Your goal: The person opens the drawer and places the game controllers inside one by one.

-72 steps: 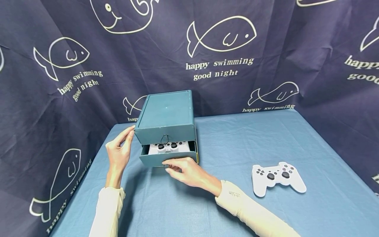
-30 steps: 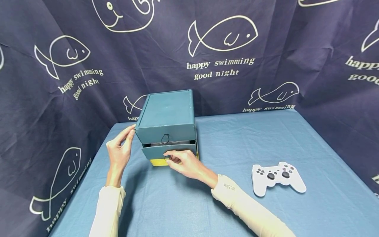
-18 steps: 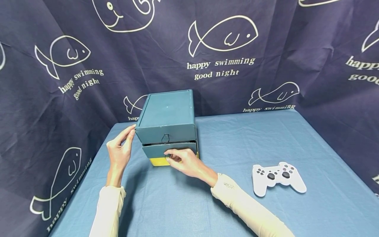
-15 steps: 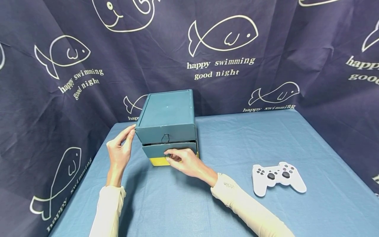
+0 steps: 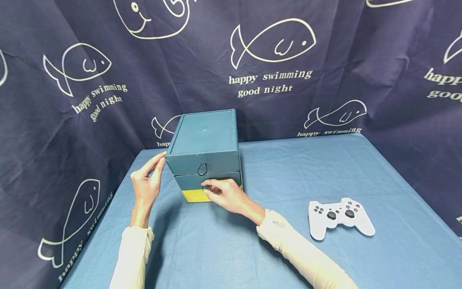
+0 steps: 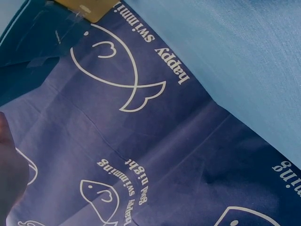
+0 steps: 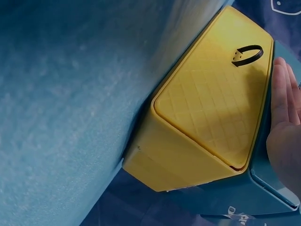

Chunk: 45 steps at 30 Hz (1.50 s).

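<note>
A small drawer unit [image 5: 205, 134] stands at the back of the table, two teal levels over a yellow bottom one. Its top drawer [image 5: 191, 163] and middle drawer [image 5: 185, 182] both lie flush with the front. My right hand [image 5: 227, 196] has thumb and fingertips at the middle drawer's black loop pull [image 5: 205, 188], seemingly pinching it. In the right wrist view its fingers lie against the teal front, above the yellow drawer [image 7: 216, 89]. My left hand [image 5: 147, 182] touches the unit's left front corner, fingers fairly straight. The left wrist view catches only a sliver of that hand.
A white game controller [image 5: 341, 218] lies on the blue tablecloth [image 5: 278, 172] to the right. Dark blue fabric [image 5: 270, 112] with fish drawings hangs behind and at both sides. The top drawer has its own black loop pull [image 5: 202, 169].
The middle drawer, pulled out earlier with a white controller inside, has slid back in. My right hand moved away from me with it. My left hand stayed at the corner.
</note>
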{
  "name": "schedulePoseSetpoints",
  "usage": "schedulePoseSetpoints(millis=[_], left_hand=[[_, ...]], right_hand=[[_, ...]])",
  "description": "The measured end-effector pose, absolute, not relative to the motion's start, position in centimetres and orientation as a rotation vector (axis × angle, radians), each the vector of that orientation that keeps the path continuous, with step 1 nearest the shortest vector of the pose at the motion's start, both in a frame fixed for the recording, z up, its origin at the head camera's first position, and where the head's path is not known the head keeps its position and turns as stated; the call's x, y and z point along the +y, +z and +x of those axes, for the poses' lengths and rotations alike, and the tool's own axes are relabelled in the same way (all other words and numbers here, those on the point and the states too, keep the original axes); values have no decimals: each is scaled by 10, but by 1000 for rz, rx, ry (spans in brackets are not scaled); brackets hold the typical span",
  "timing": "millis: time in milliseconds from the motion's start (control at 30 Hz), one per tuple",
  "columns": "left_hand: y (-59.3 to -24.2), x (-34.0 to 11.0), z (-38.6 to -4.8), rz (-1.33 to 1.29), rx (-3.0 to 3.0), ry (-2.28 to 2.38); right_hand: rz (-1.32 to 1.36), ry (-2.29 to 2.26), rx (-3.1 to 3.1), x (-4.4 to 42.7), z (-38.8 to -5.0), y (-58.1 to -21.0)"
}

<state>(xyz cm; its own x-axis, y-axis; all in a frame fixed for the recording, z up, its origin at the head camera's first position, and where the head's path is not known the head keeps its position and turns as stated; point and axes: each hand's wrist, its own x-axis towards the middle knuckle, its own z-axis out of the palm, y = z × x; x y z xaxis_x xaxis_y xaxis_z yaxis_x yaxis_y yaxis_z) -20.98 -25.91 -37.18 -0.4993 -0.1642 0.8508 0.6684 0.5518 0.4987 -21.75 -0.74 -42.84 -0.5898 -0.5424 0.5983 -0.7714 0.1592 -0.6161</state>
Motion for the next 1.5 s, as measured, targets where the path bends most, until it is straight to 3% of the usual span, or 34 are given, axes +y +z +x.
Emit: schedulePoseSetpoints(millis=[1033,1500], left_hand=[[-373,-260,-211,-412,-1823,-1058],[-372,-261,-210,-422,-1833,-1061]], right_hand=[[1243,1426,-2263,-5,-214,-428],[1400,1372,-2271,16,-195,-429]])
